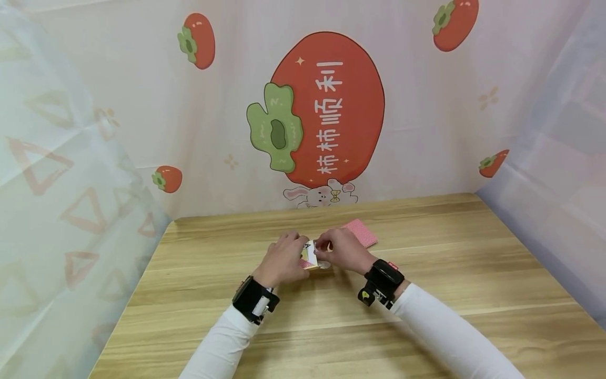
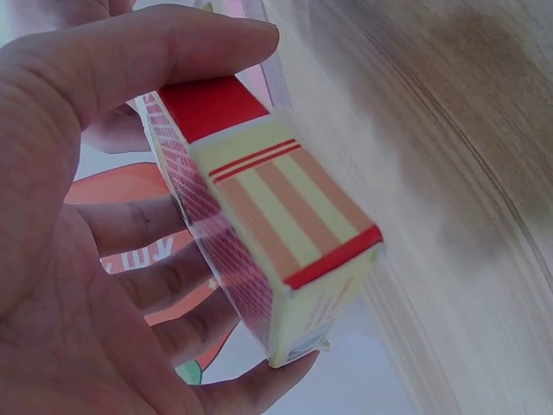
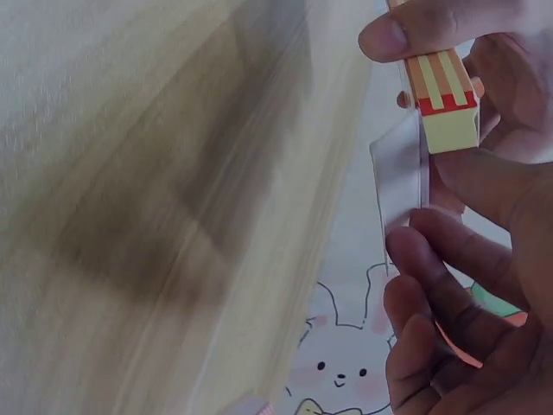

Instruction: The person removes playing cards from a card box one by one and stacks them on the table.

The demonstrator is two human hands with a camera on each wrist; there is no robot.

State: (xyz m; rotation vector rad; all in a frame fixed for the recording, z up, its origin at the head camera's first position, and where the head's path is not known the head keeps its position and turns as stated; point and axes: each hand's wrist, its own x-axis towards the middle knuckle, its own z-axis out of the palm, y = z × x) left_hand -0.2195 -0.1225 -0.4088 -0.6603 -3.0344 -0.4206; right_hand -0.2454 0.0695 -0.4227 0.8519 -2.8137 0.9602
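Note:
My left hand [image 1: 283,259] grips a small playing-card box [image 2: 289,207] with the thumb on one side and the fingers round the other. The box has cream and orange stripes, red bands and a red patterned face. At the box's far end my right hand [image 1: 347,250] has its fingers curled, pinching a thin, see-through plastic wrapper [image 3: 400,177] that sticks out past the box. A white face with a black letter A shows between the hands in the head view. The right fingertips partly hide that end of the box.
A red-patterned card pack [image 1: 363,233] lies on the wooden table [image 1: 303,337] just behind the right hand. A printed cloth [image 1: 407,158] with persimmons and a rabbit hangs behind the table, and pale curtains stand at both sides.

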